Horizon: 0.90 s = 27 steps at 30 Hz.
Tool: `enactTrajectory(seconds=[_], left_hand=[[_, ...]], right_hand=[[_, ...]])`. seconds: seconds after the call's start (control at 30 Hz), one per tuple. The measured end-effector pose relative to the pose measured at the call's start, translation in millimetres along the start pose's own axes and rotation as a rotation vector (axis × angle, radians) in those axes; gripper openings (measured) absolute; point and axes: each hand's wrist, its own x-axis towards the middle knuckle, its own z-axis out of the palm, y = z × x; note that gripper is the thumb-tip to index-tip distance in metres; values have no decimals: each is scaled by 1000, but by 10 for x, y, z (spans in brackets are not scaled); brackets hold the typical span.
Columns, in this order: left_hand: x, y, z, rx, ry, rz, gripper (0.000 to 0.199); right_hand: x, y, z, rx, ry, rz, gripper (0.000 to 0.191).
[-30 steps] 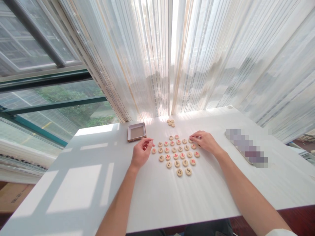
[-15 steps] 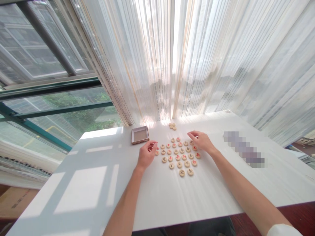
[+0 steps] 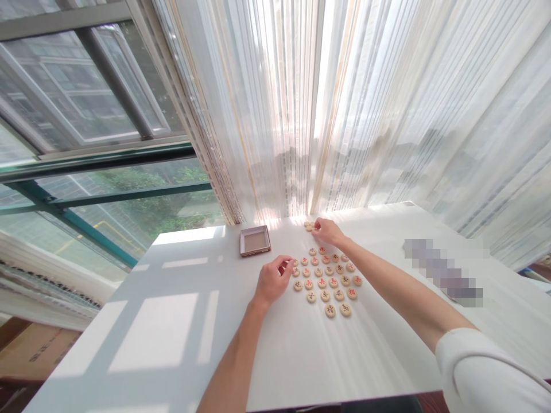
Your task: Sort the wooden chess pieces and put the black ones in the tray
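Observation:
Round wooden xiangqi pieces with red and black characters lie face up in staggered rows on the white table. My left hand is at the left edge of these rows. Its fingers are curled towards the thumb, tips beside a black-marked piece; whether anything sits between them is hidden. At the back, a small cluster of xiangqi pieces lies apart from the rows. My right hand reaches over there, thumb and fingers closed at the cluster's right side on a piece they mostly cover.
An open shallow box stands at the back left of the table. A blurred-out long object lies on the right. Sheer curtains hang along the table's back edge. A cardboard box is low at the left.
My right hand has moved from the right end of the rows back and left to the small cluster. My left hand has shifted slightly right. The camera view has turned a little left.

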Motion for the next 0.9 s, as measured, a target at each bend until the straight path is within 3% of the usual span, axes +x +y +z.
enactTrajectory(seconds=[0.17, 0.37, 0.43, 0.53, 0.67, 0.77, 0.9], left_hand=[[11, 8, -19, -14, 16, 5, 20], [-56, 126, 57, -70, -14, 53, 19], [-93, 180, 94, -123, -46, 72, 21], [-136, 239, 141, -229, -98, 83, 28], [-159, 273, 176, -334, -144, 36, 28], [-171, 298, 200, -343, -167, -7, 28], [-209, 347, 251, -335, -202, -39, 27]], right_hand=[[-246, -63, -164, 95, -37, -48, 19], [-939, -259, -432, 303, -198, -198, 27], [-1186, -323, -411, 573, -307, -238, 30], [-1459, -390, -275, 802, -380, -208, 30], [-1622, -415, -107, 1024, -379, -147, 27], [-1677, -374, -94, 1129, -396, -120, 25], [-1736, -308, -139, 1098, -391, -76, 28]])
